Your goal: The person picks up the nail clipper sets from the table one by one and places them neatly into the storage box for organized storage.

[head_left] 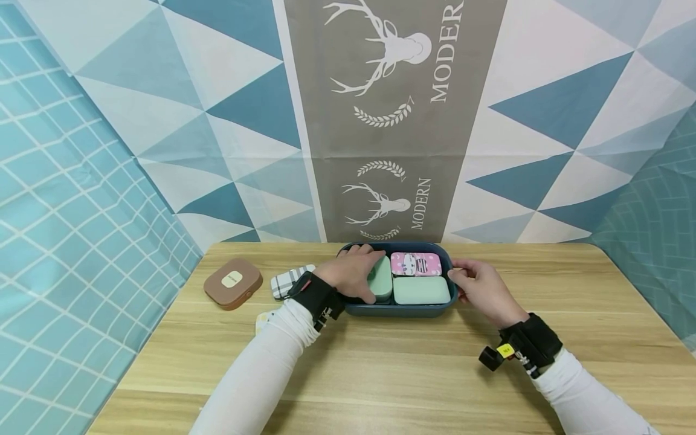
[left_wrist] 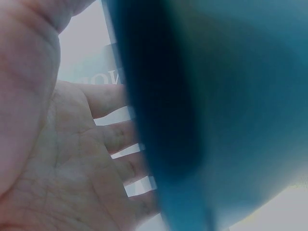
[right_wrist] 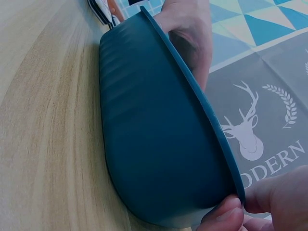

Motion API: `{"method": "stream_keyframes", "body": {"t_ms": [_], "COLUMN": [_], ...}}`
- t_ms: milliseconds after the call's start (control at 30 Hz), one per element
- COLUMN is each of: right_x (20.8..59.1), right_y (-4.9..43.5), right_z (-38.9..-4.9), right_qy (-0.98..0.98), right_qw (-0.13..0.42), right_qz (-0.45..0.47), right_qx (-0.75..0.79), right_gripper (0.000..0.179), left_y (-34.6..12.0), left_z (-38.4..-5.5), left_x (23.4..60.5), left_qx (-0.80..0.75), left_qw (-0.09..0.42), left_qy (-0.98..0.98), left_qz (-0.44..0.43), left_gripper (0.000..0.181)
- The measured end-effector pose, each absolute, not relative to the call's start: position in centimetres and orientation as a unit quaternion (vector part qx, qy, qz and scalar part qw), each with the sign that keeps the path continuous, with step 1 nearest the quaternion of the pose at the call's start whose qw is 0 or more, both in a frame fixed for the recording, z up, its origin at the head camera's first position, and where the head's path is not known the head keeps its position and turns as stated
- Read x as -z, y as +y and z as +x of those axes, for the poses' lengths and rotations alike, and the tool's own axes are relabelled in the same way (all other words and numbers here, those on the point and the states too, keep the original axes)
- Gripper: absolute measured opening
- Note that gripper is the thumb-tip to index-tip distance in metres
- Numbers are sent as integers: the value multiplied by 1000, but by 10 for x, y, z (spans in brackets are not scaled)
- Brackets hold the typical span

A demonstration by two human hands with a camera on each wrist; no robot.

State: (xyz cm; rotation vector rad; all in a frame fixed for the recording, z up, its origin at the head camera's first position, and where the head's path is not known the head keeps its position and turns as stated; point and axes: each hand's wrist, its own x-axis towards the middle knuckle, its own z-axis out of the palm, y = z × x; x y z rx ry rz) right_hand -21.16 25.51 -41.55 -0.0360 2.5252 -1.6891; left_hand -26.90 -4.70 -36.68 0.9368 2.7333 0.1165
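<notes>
A dark blue storage bin (head_left: 399,311) stands on the table near its back edge. My left hand (head_left: 350,272) reaches over the bin's left end, spanning a light green case (head_left: 383,279) with thumb on the near side and fingers on the far side. In the left wrist view the blue bin wall (left_wrist: 163,96) hides the fingertips. Beside that case lie a pink cartoon-printed tin (head_left: 415,264) and a pale green case (head_left: 421,290). At the right end, my right hand (head_left: 481,287) pinches the bin's rim between thumb and fingers, seen close in the right wrist view.
Left of the bin sits a brown rounded case (head_left: 232,284) with a cream label. A plaid-patterned item (head_left: 288,280) lies between them, and a pale item (head_left: 263,320) is partly covered by the left sleeve. Patterned wall covering rises directly behind the table (head_left: 402,374).
</notes>
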Motion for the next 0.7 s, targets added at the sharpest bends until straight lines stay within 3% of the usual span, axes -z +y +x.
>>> {"method": "stream_keyframes", "body": {"t_ms": [700], "right_x": [414], "right_y": [256], "right_z": [-211], "right_qy": [830], "right_qw": [52], "right_qz": [-21], "right_qx": [554], "right_gripper": [47], "left_y": [-49], "left_z": [-269], "left_x": [366], "left_qx": [-46], "left_qw": [138], "left_qy": [937], "left_qz": [317], "left_gripper": [103]}}
